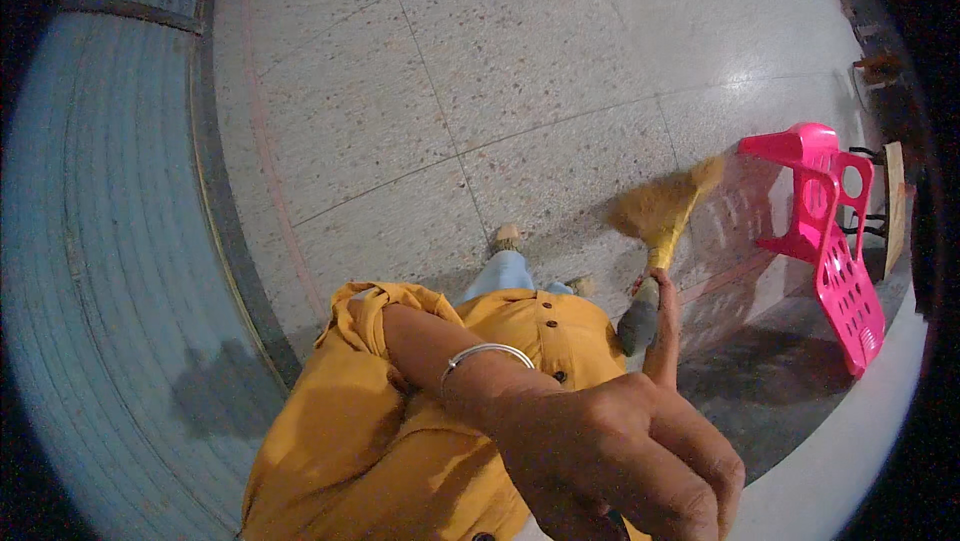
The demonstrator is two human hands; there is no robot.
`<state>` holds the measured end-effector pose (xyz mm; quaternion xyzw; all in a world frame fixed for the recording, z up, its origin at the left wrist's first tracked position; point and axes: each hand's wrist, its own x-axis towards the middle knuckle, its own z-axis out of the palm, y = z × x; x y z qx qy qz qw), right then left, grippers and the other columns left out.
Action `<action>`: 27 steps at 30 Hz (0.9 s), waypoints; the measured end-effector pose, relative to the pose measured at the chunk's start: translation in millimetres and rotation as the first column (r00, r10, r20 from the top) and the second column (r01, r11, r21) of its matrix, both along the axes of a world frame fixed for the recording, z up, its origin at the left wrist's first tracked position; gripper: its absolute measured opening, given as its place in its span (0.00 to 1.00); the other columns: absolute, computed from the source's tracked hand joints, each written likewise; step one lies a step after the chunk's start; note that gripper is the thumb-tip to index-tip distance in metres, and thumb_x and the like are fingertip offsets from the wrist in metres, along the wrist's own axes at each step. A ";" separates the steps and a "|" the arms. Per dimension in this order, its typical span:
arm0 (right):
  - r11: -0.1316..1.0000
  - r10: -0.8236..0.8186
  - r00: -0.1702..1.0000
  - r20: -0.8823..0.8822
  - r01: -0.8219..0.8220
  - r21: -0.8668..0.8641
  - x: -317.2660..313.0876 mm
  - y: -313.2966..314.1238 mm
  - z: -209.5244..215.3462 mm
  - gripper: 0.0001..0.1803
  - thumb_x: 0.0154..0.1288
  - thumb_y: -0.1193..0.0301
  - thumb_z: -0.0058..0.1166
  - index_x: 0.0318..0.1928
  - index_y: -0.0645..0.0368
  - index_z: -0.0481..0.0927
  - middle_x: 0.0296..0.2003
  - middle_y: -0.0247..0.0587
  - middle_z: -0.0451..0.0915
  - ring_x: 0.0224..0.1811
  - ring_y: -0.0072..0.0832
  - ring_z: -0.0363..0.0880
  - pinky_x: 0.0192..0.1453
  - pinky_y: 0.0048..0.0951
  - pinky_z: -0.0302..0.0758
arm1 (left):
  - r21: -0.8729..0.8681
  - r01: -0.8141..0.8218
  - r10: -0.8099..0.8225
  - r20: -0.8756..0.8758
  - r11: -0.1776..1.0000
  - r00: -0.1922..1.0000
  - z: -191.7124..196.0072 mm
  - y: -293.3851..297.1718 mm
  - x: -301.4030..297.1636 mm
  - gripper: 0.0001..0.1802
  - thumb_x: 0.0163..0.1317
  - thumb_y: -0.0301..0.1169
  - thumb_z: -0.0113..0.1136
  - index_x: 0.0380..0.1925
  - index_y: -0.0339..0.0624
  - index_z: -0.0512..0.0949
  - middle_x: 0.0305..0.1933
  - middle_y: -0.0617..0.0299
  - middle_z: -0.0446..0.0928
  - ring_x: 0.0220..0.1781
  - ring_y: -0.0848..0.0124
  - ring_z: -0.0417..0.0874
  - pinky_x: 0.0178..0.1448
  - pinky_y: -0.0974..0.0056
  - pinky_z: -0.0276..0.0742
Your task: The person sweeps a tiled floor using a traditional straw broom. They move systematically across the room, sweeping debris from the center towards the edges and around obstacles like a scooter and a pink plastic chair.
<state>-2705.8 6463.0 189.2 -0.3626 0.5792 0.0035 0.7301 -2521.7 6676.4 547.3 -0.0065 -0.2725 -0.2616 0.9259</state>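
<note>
- The left hand [620, 451] reaches across the body from a rolled mustard sleeve, its back toward the camera and its fingers bent over; the palm is hidden, so whether it grips anything cannot be told.
- A silvery bangle [490, 349] rings the left wrist.
- The broom [663, 246] is beyond that hand, over the part of the speckled floor [540, 41] nearer its right edge. Its tan bristles fan out away from the body at or close to the floor — contact is unclear — and a yellow binding gathers them.
- Below the binding, a dark grey piece [638, 323] and a narrow brown shape [664, 331] lie side by side, the brown one running behind the left hand. Whether it is handle or skin is unclear, so the right hand's state cannot be told.
- A bright pink plastic chair [832, 261], pierced with holes, is at the floor's right edge, just beside the broom.
- A bluish ridged panel [120, 221] borders the floor's left edge.
- Between them, one foot [507, 236] shows below pale blue trousers [503, 271].
</note>
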 end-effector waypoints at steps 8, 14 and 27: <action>0.978 0.050 0.998 0.045 -0.058 0.200 81.1 40.0 -40.6 0.13 0.59 0.62 0.48 0.33 0.60 0.69 0.20 0.41 0.74 0.18 0.31 0.73 0.23 0.28 0.72 | 0.057 -0.165 0.162 0.055 0.985 0.985 -3.4 26.5 20.5 0.08 0.53 0.28 0.65 0.29 0.34 0.82 0.27 0.56 0.79 0.29 0.68 0.82 0.32 0.67 0.80; 0.972 0.014 0.973 0.232 -0.068 0.227 141.0 21.0 3.2 0.17 0.58 0.63 0.53 0.38 0.64 0.68 0.24 0.41 0.74 0.21 0.28 0.73 0.27 0.25 0.75 | 0.069 -0.266 0.264 0.033 0.961 0.964 2.3 22.7 27.5 0.09 0.52 0.29 0.66 0.29 0.34 0.82 0.26 0.56 0.79 0.27 0.69 0.81 0.30 0.67 0.80; 0.999 0.046 0.999 -0.004 -0.046 0.024 159.1 -144.3 -33.4 0.16 0.56 0.62 0.53 0.38 0.61 0.71 0.22 0.40 0.74 0.19 0.31 0.73 0.25 0.30 0.75 | 0.286 -0.259 0.180 0.273 0.923 0.945 -4.9 -33.3 86.8 0.11 0.61 0.34 0.52 0.22 0.43 0.72 0.22 0.67 0.69 0.23 0.71 0.73 0.45 0.64 0.64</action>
